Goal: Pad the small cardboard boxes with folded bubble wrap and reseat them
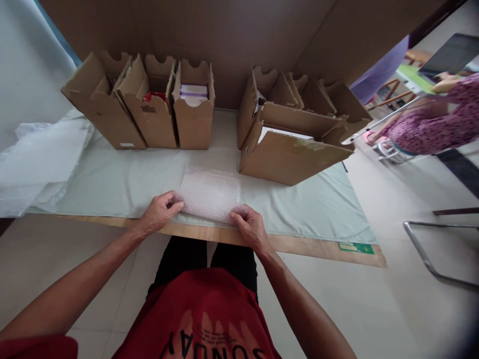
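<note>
A clear sheet of bubble wrap point(209, 189) lies on the pale green cloth near the front edge of the table. Its near edge looks rolled or folded over; whether anything is inside cannot be made out. My left hand point(161, 212) pinches the near left corner between thumb and fingers. At the near right corner, my right hand point(250, 225) grips the same wrap, thumb on top. Both hands are closed on it and rest close to the cloth.
Cardboard file boxes point(194, 119) stand at the back left, and more boxes point(284, 154) at the right, some holding packets. A stack of clear plastic wrap point(41, 164) lies at the far left. Another person point(434, 124) sits at the right by a green table.
</note>
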Tool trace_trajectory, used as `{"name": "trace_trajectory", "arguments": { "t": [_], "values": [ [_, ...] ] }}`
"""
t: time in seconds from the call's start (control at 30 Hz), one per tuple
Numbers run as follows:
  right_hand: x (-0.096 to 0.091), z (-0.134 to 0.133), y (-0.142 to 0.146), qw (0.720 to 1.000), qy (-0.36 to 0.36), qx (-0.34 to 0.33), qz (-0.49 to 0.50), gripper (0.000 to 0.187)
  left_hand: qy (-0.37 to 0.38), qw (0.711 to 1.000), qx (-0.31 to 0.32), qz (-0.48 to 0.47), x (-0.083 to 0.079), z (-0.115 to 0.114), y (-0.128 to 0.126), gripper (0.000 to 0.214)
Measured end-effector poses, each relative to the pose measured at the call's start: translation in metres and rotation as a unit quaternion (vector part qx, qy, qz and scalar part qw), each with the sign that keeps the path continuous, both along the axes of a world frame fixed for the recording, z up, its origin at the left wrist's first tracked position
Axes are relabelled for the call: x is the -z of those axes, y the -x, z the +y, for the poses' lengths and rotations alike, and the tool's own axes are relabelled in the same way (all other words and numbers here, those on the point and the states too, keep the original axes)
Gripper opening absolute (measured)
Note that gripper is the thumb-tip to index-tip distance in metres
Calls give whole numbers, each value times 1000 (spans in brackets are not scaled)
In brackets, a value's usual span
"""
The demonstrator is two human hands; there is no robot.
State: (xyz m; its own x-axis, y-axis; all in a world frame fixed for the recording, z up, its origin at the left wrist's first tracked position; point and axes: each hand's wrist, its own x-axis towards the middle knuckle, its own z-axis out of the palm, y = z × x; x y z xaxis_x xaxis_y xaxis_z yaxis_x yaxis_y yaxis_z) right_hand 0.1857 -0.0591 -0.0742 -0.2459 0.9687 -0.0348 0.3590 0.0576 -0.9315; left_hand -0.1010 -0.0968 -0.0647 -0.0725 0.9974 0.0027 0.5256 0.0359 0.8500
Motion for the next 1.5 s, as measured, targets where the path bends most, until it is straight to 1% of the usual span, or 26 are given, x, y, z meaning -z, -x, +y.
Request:
{"name": "trace_trajectory", "arguments": {
  "t": [0.1,0.23,0.33,0.43,0.5,0.57,0.67,0.77,0.87,0.93,1.0,1.07,1.13,1.2,1.3,1.4,1.43,1.5],
  "values": [
    [-1,0,2,1000,-3,15,-3,23,-5,999,-35,17,4,3,-3,25],
    [-11,0,1,999,-36,30,-27,24,-11,998,-65,17,10,7,-7,23],
    [-12,4,-2,998,-38,-7,-41,29,-8,998,-70,3,12,8,-7,25],
    [-3,8,-4,999,-18,-30,-14,27,1,997,-70,-10,10,9,-6,28],
    [5,9,-5,1000,-13,-19,5,23,5,998,-58,-12,6,8,-6,29],
    [9,10,-4,1000,-13,-8,10,22,-1,1000,-31,-4,1,7,-5,30],
    [10,9,-4,1000,-15,6,12,22,-7,1000,-5,7,-1,7,-5,28],
    [7,7,-3,999,-16,31,-2,23,1,1000,-18,-11,1,12,-6,29],
    [6,9,-2,995,-43,61,-65,31,9,999,-38,-2,4,20,-9,28],
    [8,12,0,987,-76,80,-120,41,12,997,-59,53,6,25,-13,25],
    [13,15,2,975,-104,91,-172,48,11,987,-77,138,8,28,-16,21],
    [20,17,5,964,-120,95,-216,53,8,971,-83,225,11,29,-20,19],
    [26,17,6,954,-141,97,-246,57,2,951,-84,296,15,29,-23,21],
    [31,17,7,945,-168,98,-264,58,-8,934,-87,346,17,28,-24,29],
    [31,17,5,928,-200,96,-300,60,-32,920,-90,379,17,24,-24,38],
    [25,17,5,901,-261,89,-336,55,-26,913,-86,398,10,20,-25,40],
    [22,17,6,889,-289,83,-346,50,-14,910,-86,406,7,19,-26,39],
    [17,15,10,865,-339,61,-364,34,12,904,-85,419,3,20,-28,35]
  ]
}}
